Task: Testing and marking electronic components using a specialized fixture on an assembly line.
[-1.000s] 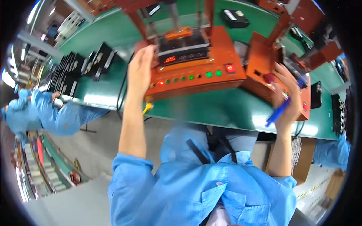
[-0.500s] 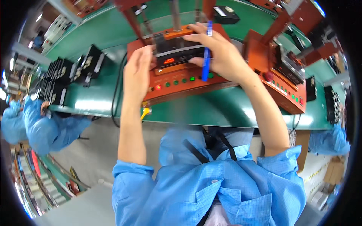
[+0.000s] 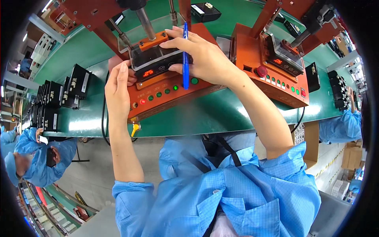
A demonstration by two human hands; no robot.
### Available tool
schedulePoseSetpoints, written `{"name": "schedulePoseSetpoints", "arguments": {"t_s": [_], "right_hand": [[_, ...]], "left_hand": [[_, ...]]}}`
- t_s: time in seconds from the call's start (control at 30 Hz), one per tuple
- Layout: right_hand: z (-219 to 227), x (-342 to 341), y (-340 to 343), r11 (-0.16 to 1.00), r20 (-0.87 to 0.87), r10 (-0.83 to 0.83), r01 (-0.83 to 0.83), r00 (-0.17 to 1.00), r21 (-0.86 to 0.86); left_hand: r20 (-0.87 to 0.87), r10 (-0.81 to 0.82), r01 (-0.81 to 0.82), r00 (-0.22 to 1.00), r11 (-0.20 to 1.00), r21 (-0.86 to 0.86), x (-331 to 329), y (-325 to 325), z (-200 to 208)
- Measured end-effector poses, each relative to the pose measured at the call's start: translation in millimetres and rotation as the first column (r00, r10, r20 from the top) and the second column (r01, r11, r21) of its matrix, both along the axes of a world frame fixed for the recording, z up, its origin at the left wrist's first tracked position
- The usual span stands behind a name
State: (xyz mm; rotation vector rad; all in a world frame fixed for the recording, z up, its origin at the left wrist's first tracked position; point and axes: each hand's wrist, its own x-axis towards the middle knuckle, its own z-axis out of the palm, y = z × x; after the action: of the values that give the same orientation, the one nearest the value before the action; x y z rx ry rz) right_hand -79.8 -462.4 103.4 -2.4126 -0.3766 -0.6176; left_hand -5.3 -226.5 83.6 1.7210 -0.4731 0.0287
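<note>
A black box with a lit red display (image 3: pixel 152 71) sits in a red-orange test fixture (image 3: pixel 166 96). Over its top lies a clear plate with an orange block (image 3: pixel 154 41), joined to a metal rod above. My left hand (image 3: pixel 117 89) has its fingers bent around the box's left end. At the right end, my right hand (image 3: pixel 209 59) has its thumb against the front and its fingers over the top. A blue pen (image 3: pixel 185 57) is held upright between that hand's fingers. Along the fixture's front run green buttons and a lit red lamp (image 3: pixel 143 102).
A second red-orange fixture (image 3: pixel 272 73) holds another black box (image 3: pixel 284 65) on the right. Several black boxes (image 3: pixel 77 85) stand on the green bench (image 3: pixel 197 114) at left, others (image 3: pixel 339 91) at far right. A yellow connector (image 3: pixel 135 129) hangs at the front edge. Co-workers in blue work at both sides.
The whole view has shifted, so the fixture and my hands appear farther left. Both hands stay at the box's ends, the pen still in my right hand. The left co-worker's hands have moved.
</note>
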Motion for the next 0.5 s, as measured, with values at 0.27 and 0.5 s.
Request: {"name": "schedulePoseSetpoints", "arguments": {"t_s": [0.27,0.5], "right_hand": [[-1.2,0.8,-3.8,0.999,0.015,0.031,-0.031,0.999,-0.010],[2.5,0.2,0.1,1.000,-0.013,0.023,-0.023,1.000,-0.015]], "left_hand": [[-0.021,-0.033,0.033,0.999,0.999,-0.017,-3.0,-6.7,2.9],[-0.025,-0.046,0.044,0.999,0.997,-0.055,-4.8,-2.4,2.6]]}}
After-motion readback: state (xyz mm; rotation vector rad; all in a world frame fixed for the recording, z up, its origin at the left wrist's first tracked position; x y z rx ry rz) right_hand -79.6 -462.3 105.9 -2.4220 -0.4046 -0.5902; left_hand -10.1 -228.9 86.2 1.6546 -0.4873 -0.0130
